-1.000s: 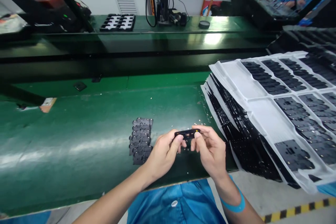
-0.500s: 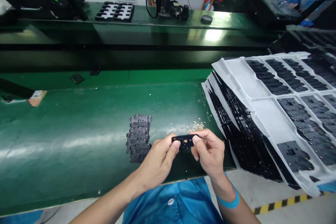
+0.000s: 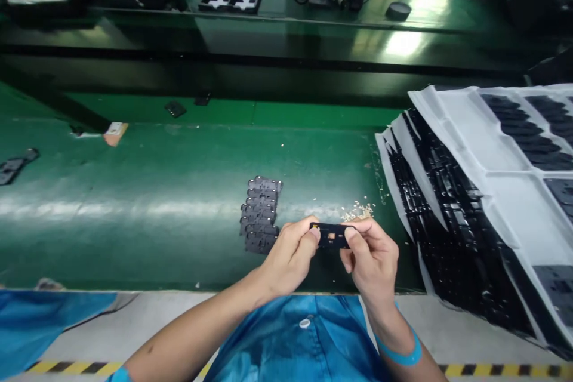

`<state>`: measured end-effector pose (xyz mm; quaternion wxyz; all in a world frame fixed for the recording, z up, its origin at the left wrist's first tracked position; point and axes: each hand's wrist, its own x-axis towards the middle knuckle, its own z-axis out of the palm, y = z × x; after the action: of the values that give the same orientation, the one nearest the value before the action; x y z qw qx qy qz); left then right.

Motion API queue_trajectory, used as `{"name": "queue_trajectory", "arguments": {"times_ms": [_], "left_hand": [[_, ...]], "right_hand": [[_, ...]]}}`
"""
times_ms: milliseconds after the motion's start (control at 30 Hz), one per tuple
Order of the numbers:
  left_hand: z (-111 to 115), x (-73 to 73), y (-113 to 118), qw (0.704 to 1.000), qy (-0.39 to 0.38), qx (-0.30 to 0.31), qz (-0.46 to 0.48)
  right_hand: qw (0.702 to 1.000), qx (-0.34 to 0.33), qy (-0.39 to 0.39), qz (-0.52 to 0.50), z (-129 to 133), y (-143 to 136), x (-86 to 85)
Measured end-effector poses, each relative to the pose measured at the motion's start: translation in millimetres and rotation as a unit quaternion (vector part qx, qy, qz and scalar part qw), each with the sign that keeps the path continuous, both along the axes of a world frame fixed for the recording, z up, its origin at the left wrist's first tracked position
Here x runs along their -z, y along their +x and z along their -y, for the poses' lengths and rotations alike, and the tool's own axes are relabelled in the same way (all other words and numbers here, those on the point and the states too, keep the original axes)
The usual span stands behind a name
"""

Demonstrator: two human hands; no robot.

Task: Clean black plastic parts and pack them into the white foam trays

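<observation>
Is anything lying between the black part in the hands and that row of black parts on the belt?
Nothing visible does. The left hand and right hand pinch the black part just right of the row of parts. Only the left hand's fingers and bare green belt lie between them.

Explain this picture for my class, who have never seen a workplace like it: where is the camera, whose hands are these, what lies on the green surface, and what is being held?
The camera sits on a person's head, looking forward and down, so the two bare hands are that person's own. No machine is at work here. The left hand and right hand pinch a small flat black part by its ends above a green bench. Beside the left hand lies an overlapping row of similar black parts. To the right lean white trays, stacked and holding more black parts. Pale crumbs dot the bench near the hands.
</observation>
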<state>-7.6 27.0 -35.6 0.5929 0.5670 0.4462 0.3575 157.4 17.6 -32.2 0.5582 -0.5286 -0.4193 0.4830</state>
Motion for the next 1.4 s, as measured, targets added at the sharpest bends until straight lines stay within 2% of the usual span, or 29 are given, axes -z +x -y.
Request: {"name": "queue_trajectory", "arguments": {"times_ms": [100, 333, 467, 567, 633, 700, 767, 867, 1000, 1100, 1200, 1400], "left_hand": [[1, 3.2, 1, 1.000, 0.005, -0.028, 0.012], [-1, -4.9, 1, 0.999, 0.029, -0.024, -0.005], [-6, -5.0, -5, 0.995, 0.056, 0.041, -0.074], [-5, -1.9, -11, 0.968, 0.158, 0.046, -0.191], [-4, 0.5, -16, 0.932, 0.240, 0.029, -0.270], [-7, 2.4, -21, 0.919, 0.264, 0.013, -0.292], [-13, 2.2, -24, 0.941, 0.222, -0.006, -0.256], [-20, -4.2, -23, 0.971, 0.142, -0.027, -0.191], [-19, -13.1, -20, 0.972, 0.112, -0.066, -0.195], [-19, -12.9, -21, 0.976, 0.081, -0.098, -0.177], [-17, -13.6, -21, 0.985, 0.042, -0.102, -0.133], [-17, -17.4, -14, 0.997, -0.035, -0.063, -0.008]], "right_hand": [[1.000, -0.016, 0.014, 0.007, 1, -2, -1.9], [0.998, -0.003, 0.054, 0.028, 7, -4, 0.1], [0.988, 0.053, 0.119, 0.086, 5, 3, 8.0], [0.960, 0.094, 0.201, 0.171, 0, 11, 11.9], [0.939, 0.084, 0.247, 0.225, -2, 14, 10.4], [0.939, 0.061, 0.254, 0.225, -6, 14, 6.4], [0.960, 0.041, 0.213, 0.176, -9, 11, 2.8], [0.973, 0.023, 0.173, 0.153, -12, 0, 1.8], [0.988, -0.027, 0.121, 0.096, -14, -11, 5.1], [0.978, -0.063, 0.126, 0.152, -17, -5, 3.1], [0.960, -0.093, 0.148, 0.217, -20, 6, -1.1], [0.967, -0.149, 0.085, 0.186, -27, 12, 0.5]]}}
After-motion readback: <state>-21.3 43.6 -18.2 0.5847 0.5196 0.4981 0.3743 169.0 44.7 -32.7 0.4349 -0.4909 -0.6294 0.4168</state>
